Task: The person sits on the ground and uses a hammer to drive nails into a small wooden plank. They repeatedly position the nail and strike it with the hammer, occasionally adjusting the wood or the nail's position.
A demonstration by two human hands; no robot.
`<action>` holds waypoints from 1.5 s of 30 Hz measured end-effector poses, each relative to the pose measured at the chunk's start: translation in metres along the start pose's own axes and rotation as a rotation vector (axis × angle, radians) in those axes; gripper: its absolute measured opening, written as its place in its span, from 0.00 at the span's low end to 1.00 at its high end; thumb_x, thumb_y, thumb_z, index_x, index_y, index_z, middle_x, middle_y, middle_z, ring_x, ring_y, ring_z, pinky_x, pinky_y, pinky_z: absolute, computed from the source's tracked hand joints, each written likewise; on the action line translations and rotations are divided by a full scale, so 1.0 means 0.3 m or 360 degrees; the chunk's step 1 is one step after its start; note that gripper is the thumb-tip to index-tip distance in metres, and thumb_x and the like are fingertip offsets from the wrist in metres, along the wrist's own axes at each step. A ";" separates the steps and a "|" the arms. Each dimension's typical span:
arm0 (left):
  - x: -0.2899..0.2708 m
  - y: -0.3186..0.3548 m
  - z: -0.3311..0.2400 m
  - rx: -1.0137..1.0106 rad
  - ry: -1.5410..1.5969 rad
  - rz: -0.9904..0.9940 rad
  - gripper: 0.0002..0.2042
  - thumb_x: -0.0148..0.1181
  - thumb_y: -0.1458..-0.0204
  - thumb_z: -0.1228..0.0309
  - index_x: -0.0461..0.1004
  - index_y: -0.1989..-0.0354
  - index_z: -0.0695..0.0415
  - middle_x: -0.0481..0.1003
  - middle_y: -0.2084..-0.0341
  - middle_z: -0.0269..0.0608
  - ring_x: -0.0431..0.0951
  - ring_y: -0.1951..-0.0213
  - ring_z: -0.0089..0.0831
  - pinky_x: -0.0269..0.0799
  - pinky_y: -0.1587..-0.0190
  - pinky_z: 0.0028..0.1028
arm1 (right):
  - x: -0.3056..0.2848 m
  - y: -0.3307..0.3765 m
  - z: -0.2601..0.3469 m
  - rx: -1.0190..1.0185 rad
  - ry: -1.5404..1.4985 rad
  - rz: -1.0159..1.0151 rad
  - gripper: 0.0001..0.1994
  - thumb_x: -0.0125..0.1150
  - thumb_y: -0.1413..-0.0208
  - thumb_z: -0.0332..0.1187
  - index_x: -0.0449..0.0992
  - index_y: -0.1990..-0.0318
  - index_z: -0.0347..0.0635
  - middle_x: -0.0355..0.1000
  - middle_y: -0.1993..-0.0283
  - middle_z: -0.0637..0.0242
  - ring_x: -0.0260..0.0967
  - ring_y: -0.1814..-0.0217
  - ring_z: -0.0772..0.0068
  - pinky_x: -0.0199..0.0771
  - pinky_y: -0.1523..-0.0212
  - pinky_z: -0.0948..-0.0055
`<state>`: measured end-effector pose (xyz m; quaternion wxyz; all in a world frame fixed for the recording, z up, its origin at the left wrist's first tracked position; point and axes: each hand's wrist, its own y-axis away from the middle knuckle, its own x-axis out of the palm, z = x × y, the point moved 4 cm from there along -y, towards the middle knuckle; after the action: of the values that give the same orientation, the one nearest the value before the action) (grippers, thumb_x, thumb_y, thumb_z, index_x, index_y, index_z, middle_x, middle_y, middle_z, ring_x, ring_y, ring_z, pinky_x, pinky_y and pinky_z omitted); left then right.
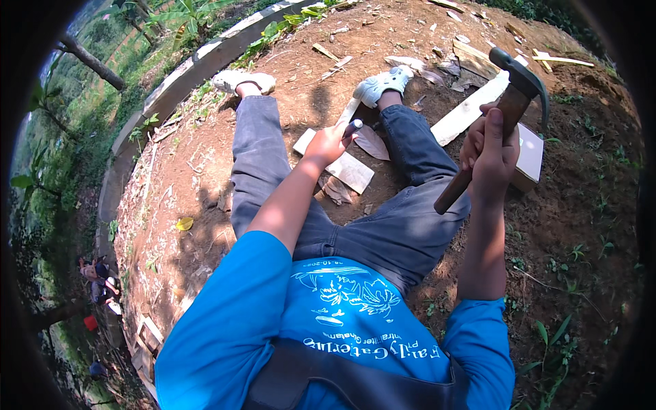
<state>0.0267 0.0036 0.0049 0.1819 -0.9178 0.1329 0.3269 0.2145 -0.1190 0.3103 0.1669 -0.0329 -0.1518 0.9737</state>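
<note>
I sit on bare earth with my legs stretched out in grey trousers. My right hand (486,147) grips the wooden handle of a claw hammer (516,85), raised beside my right knee with its metal head up. My left hand (329,142) holds a thin chisel-like tool (350,115) upright, its tip over a flat pale wood board (345,169) lying on the ground between my legs. A brown wood chip (372,143) lies next to the board.
A long pale plank (468,109) and a square board (529,154) lie by my right leg. Wood scraps litter the soil ahead. A concrete curb (178,85) edges the plot on the left, with a drop beyond; people (96,277) sit far below.
</note>
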 end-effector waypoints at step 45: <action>0.019 -0.027 -0.031 0.0036 0.0143 0.0006 0.17 0.58 0.41 0.53 0.71 0.57 0.55 0.78 0.70 0.56 0.79 0.64 0.59 0.73 0.62 0.50 | 0.095 0.118 -0.492 0.0291 0.0491 0.0280 0.14 0.53 0.32 0.44 0.67 0.64 0.42 0.58 0.81 0.79 0.53 0.87 0.88 0.53 0.88 0.80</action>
<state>0.0389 0.0062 0.0098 0.1854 -0.9292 0.1464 0.2842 0.1933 -0.0992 0.1586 0.1046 -0.1796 -0.0319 0.9776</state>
